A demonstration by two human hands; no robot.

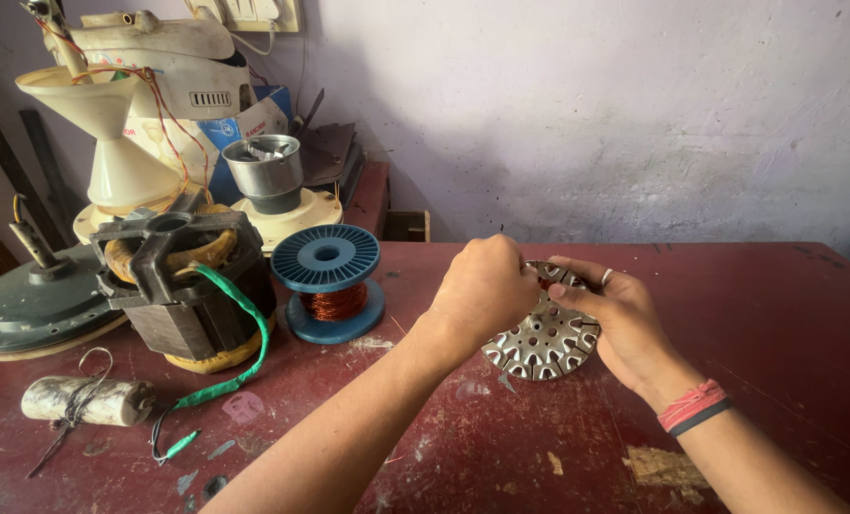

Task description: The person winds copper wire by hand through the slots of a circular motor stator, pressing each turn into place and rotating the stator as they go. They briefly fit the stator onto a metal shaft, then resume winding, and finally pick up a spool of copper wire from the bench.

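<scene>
A round silver slotted metal core [545, 338] is held tilted above the dark red table [786, 314]. My right hand [617, 319] grips it from the right side, fingers on its upper rim; a ring sits on one finger and red and black bands on the wrist. My left hand [482, 287] is closed at the disc's upper left edge, fingertips pinched there; what they pinch is hidden. A blue spool of copper wire [330, 283] stands to the left of my left hand.
A motor stator with a green-sleeved lead [182, 286] sits left of the spool. A grey round cover [35, 303], a white cylinder with wire [87, 401], a cream appliance body [149, 86] and a steel cup [265, 169] crowd the left side. Paint is chipped near the front edge.
</scene>
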